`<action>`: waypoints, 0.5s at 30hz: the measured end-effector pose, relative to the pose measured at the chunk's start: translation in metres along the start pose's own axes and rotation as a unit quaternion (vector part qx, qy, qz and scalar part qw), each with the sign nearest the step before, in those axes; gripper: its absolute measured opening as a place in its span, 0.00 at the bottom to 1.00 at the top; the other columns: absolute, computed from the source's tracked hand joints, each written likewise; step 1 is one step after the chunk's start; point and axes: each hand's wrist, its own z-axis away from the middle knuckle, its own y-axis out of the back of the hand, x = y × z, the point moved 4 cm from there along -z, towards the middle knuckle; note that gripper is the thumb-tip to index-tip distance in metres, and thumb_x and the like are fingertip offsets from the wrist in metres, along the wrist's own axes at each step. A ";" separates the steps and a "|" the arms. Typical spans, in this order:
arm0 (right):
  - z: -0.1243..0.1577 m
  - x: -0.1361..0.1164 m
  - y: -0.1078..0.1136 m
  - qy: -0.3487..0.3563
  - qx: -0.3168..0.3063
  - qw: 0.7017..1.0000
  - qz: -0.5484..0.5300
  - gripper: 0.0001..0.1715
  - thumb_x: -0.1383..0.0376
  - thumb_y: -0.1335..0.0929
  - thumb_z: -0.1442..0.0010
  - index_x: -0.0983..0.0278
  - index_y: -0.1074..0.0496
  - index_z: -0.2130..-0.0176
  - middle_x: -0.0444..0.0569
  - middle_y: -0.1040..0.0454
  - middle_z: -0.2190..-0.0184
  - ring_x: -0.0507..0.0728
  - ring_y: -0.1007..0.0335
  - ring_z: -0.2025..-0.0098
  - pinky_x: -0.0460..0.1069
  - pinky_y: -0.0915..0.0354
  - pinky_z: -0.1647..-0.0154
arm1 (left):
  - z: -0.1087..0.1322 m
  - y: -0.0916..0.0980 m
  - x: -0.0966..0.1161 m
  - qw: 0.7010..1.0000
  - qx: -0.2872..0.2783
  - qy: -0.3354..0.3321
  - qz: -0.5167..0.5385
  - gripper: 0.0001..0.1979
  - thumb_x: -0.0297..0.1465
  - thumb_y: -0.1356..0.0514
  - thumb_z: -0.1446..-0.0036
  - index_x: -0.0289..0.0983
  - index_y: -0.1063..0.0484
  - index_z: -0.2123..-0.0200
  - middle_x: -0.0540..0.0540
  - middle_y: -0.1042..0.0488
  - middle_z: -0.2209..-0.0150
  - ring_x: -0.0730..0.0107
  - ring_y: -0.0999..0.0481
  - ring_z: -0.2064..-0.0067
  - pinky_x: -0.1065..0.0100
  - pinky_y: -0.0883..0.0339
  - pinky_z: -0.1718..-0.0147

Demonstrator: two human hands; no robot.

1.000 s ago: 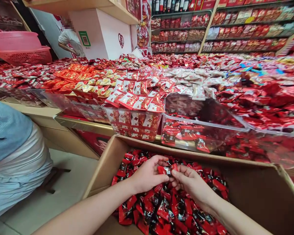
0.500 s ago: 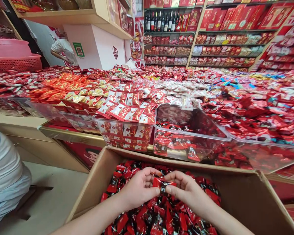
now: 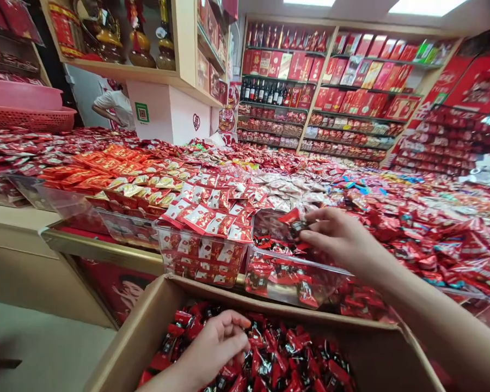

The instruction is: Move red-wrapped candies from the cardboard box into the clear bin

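My right hand (image 3: 338,239) is over the clear plastic bin (image 3: 286,261), its thumb and fingers closed on a red and black wrapped candy (image 3: 296,222). Under it, more candies in the same wrapper (image 3: 277,269) lie low in that bin. My left hand (image 3: 220,345) is inside the cardboard box (image 3: 118,354), just above a heap of the same red and black candies (image 3: 277,354). Its fingers are loosely curled, with thumb and index finger apart, and I see nothing held in them.
Left of the bin stands another clear bin (image 3: 200,256) stacked with red and white packets. Heaped candies (image 3: 424,245) spread along the counter to the right. A person in a white top (image 3: 114,103) is at the back left, beside a white pillar (image 3: 175,111).
Both hands were together over the box around one wrapped candy. The right hand has moved up and forward to the bin with a candy; the left stays over the box. The view has tilted up.
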 end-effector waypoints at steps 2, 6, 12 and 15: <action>-0.030 0.021 -0.011 -0.090 -0.080 0.991 0.060 0.08 0.65 0.33 0.55 0.64 0.36 0.73 0.41 0.32 0.81 0.48 0.39 0.80 0.43 0.44 0.81 | 0.000 -0.003 -0.007 0.999 -0.020 0.002 -0.028 0.10 0.29 0.45 0.54 0.34 0.39 0.66 0.52 0.33 0.76 0.79 0.35 0.76 0.73 0.43 0.75; -0.058 0.058 -0.043 -0.220 -0.208 0.946 0.117 0.08 0.70 0.33 0.58 0.65 0.37 0.83 0.40 0.39 0.91 0.45 0.49 0.89 0.42 0.54 0.89 | -0.001 -0.005 -0.015 0.993 -0.028 0.006 -0.117 0.08 0.26 0.47 0.56 0.34 0.38 0.69 0.54 0.35 0.77 0.79 0.37 0.76 0.74 0.44 0.75; -0.055 0.075 -0.068 -0.296 -0.271 0.903 0.155 0.09 0.74 0.35 0.59 0.67 0.37 0.86 0.39 0.40 0.93 0.46 0.47 0.90 0.41 0.50 0.90 | 0.001 -0.004 -0.012 0.977 -0.040 0.021 -0.207 0.09 0.26 0.48 0.58 0.33 0.35 0.69 0.54 0.37 0.79 0.77 0.39 0.75 0.75 0.46 0.76; -0.052 0.081 -0.072 -0.315 -0.295 0.884 0.177 0.08 0.73 0.36 0.57 0.67 0.35 0.85 0.41 0.37 0.91 0.47 0.44 0.88 0.42 0.45 0.87 | 0.005 -0.006 -0.009 0.967 -0.065 0.015 -0.246 0.10 0.26 0.48 0.58 0.34 0.34 0.68 0.54 0.38 0.78 0.78 0.40 0.76 0.76 0.46 0.77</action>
